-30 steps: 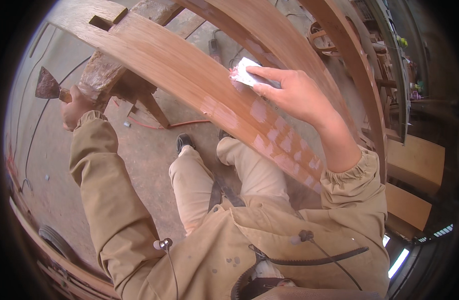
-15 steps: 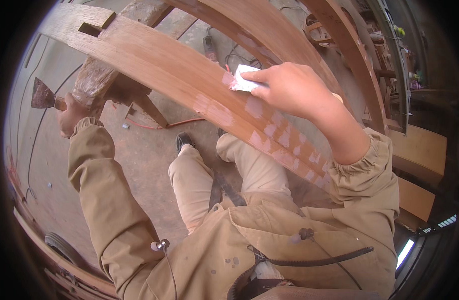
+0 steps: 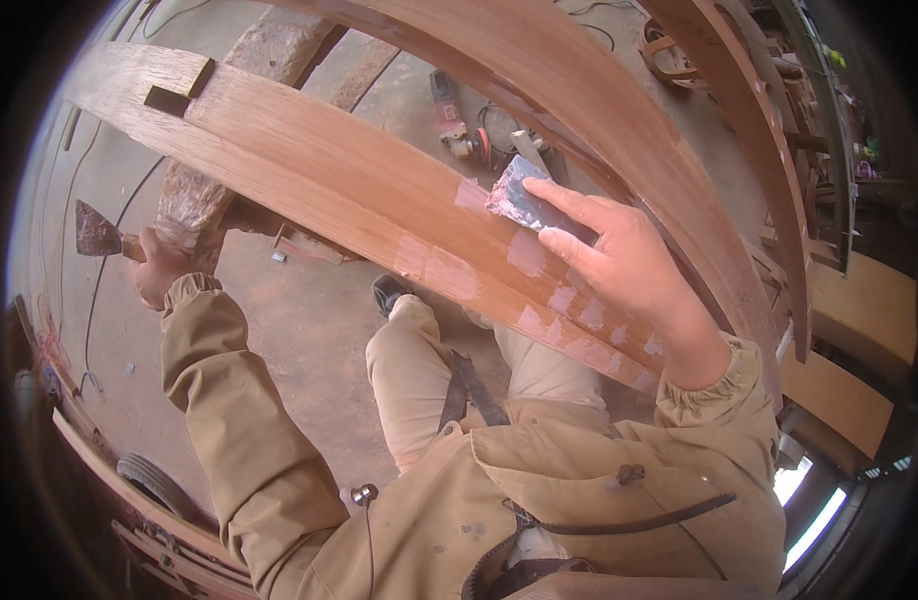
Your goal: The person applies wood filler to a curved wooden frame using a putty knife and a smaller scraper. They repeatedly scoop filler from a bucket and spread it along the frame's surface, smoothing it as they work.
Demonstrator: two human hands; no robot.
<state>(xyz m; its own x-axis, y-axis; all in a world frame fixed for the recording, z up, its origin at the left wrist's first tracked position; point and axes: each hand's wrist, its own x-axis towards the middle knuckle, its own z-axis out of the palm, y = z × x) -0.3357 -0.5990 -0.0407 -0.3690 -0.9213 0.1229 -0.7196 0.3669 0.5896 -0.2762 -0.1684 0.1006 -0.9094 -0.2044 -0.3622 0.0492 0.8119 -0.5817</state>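
Note:
My left hand (image 3: 157, 272) is closed around the handle of a putty knife (image 3: 98, 230), whose stained, fan-shaped blade sticks out to the left. In my right hand (image 3: 624, 250) is a flat grey scraper (image 3: 562, 213), pinched between thumb and fingers. Pink filler (image 3: 511, 205) clings to its far edge. Beneath that hand runs a long, curved wooden beam (image 3: 329, 150) with a notch cut near its far left end. Several pale pink filler patches (image 3: 449, 274) mark the beam's surface. Whether the scraper touches the wood I cannot tell.
A rough timber support (image 3: 187, 205) passes under the beam. More curved wooden beams (image 3: 619, 140) stand beyond it. An angle grinder (image 3: 454, 125) with a cord lies on the floor. Wooden boxes (image 3: 859, 310) stand at the right, and a tyre (image 3: 154, 478) lies at lower left.
My right hand has turned the scraper, so its grey face now shows, and stands further right and slightly lower. The putty knife stays in my left hand. The whole view has shifted slightly.

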